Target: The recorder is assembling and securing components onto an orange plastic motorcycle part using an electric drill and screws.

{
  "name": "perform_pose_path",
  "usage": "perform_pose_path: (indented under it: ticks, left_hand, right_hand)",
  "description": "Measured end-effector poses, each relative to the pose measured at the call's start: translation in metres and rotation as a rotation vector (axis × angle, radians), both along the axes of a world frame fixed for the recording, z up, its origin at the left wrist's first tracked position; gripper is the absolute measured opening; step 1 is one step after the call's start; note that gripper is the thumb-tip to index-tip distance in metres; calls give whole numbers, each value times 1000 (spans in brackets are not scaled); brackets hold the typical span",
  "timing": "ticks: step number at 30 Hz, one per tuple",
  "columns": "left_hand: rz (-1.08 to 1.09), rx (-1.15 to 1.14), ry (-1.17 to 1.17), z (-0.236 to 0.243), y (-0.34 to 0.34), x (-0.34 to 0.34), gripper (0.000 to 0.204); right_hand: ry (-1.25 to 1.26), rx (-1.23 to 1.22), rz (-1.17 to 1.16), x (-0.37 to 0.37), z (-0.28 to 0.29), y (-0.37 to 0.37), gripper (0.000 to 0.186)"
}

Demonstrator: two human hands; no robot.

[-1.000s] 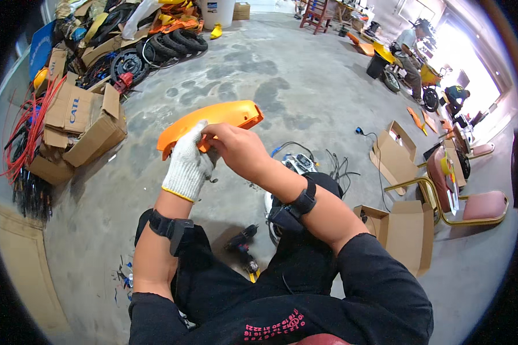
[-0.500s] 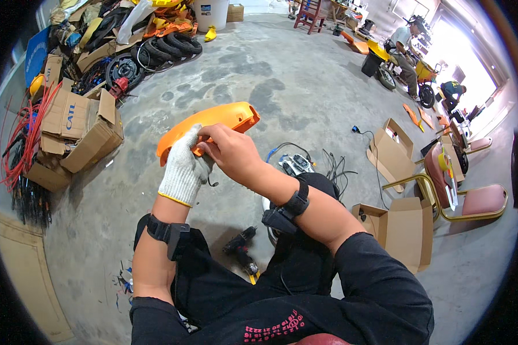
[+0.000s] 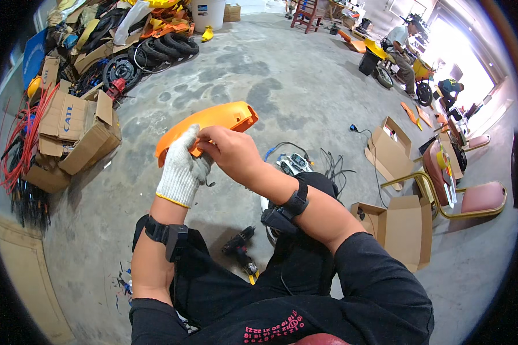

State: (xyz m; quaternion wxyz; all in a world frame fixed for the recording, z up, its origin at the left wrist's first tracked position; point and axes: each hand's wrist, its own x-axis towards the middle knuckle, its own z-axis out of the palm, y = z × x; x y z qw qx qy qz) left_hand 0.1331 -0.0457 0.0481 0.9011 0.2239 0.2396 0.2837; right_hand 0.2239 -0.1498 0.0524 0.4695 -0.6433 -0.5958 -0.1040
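An orange curved plastic panel (image 3: 213,117), shaped like a vehicle fairing, is held up above the floor in front of me. My left hand (image 3: 181,164), in a white knitted glove with a yellow hem, is closed around the panel's near edge. My bare right hand (image 3: 227,150) bends over the same edge beside the glove, its thumb and fingertips pinched together. Whatever sits between those fingertips is too small to make out. Just below the hands, a short dark cable end (image 3: 210,184) sticks out by the glove. A black cordless drill (image 3: 239,241) lies on the floor between my legs.
Beyond my right knee lie a white-and-dark device (image 3: 295,164) and black cables (image 3: 335,167). Open cardboard boxes (image 3: 406,227) and pink chairs (image 3: 480,198) stand to the right. At left are a carton (image 3: 69,123), red cables (image 3: 26,138) and tires (image 3: 167,49). Two people work at far right.
Hardly anything differs. The view has shifted slightly, and both hands keep the same hold at the panel's edge.
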Motion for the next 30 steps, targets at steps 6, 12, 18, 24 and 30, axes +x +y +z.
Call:
perform_pose_path:
  ticks: [6, 12, 18, 24, 30]
  left_hand:
    - [13, -8, 25, 3, -5, 3, 26]
    - [7, 28, 42, -9, 8, -3, 28]
    - [14, 14, 65, -18, 11, 6, 32]
    - [-39, 35, 75, -14, 9, 5, 26]
    - [45, -67, 68, 5, -7, 3, 27]
  right_hand:
    - [-72, 39, 11, 3, -5, 2, 14]
    - [-156, -28, 11, -3, -1, -2, 15]
    - [-253, -106, -13, -5, 2, -9, 15]
    - [-9, -142, 20, 4, 4, -1, 15]
    - [217, -49, 120, 5, 2, -1, 20]
